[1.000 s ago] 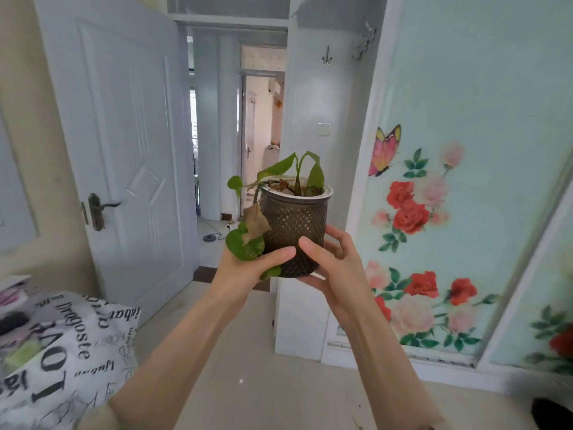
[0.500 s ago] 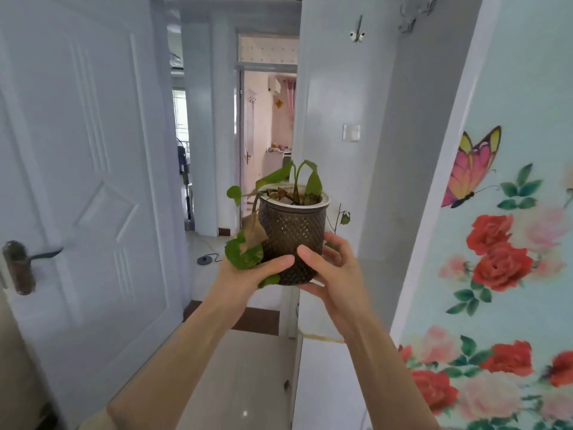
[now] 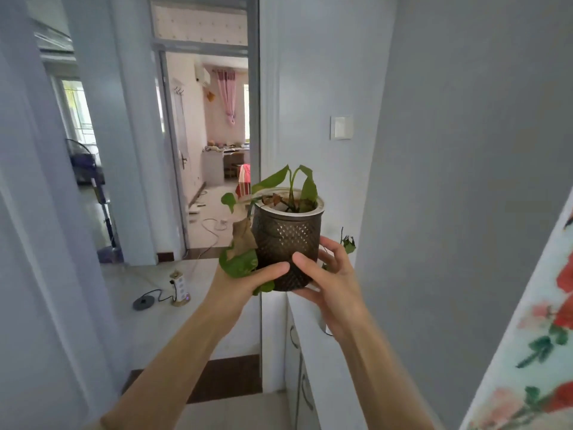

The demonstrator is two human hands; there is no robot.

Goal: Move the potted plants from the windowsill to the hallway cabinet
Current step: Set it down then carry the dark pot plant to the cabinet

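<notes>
A potted plant [image 3: 286, 237] with a dark brown diamond-textured pot, white rim, green leaves and one dried brown leaf is held up in front of me at chest height. My left hand [image 3: 245, 279] cups its lower left side, under the drooping leaves. My right hand [image 3: 325, 276] grips its lower right side, fingers wrapped behind the pot. Below and to the right of the pot a white cabinet [image 3: 310, 352] with curved door handles stands against the wall. Another small plant's leaves [image 3: 348, 243] peek out behind my right hand; its pot is hidden.
An open white door [image 3: 46, 243] fills the left. Ahead lies a tiled hallway floor with a power strip tower [image 3: 179, 288] and cable, and a doorway to a pink room beyond. A flower-painted panel [image 3: 542, 336] is at the right. A light switch [image 3: 341, 127] is on the wall.
I have walked forward through the doorway carrying the pot in both hands. The door and flowered panel slid out to the sides and the white cabinet came into view below the pot.
</notes>
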